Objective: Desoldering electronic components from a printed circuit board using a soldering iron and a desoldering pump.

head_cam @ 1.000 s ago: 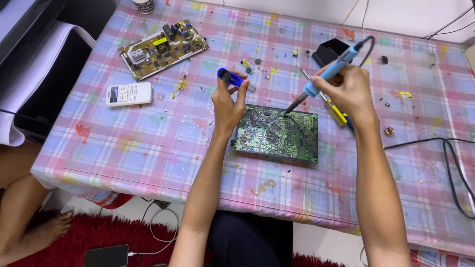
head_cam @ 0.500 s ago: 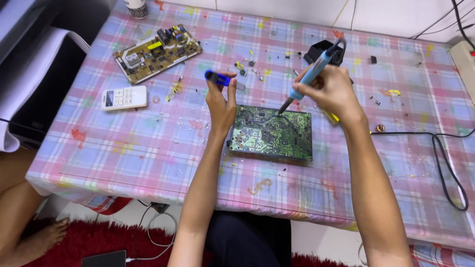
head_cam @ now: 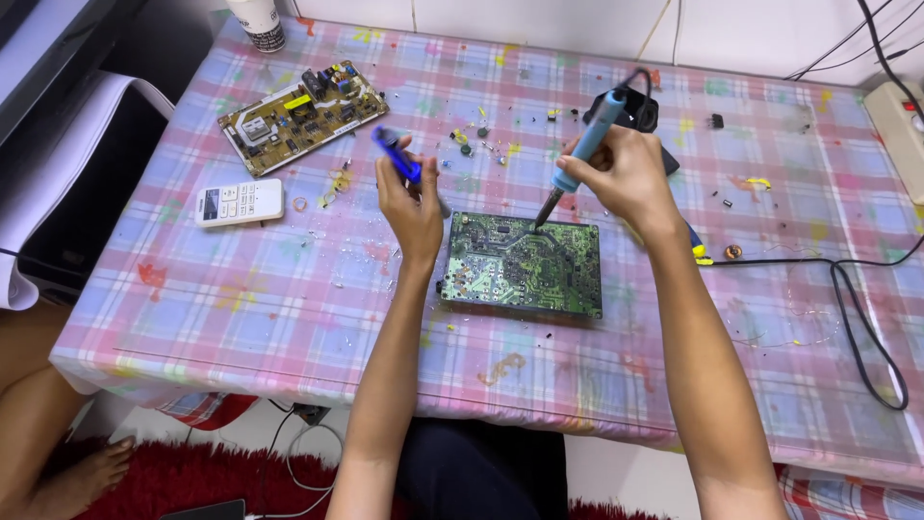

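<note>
Counts of things around the two hands

Two circuit boards: one green [head_cam: 523, 265] just below the fingers of both hands, one brown [head_cam: 300, 114] well left of the left-hand fingers. One blue soldering iron [head_cam: 583, 146] within the right-hand fingers [head_cam: 616, 164]; one blue tool [head_cam: 397, 155] within the left-hand fingers [head_cam: 409, 188]. One white calculator [head_cam: 239, 202], one white cup [head_cam: 258, 21], one black stand [head_cam: 630, 108] behind the right fingers, one power strip [head_cam: 900, 120].

brown circuit board [head_cam: 300, 114] | white remote [head_cam: 239, 202] | white cup [head_cam: 258, 21] | power strip [head_cam: 895, 120] | checked tablecloth [head_cam: 212, 308]
</note>
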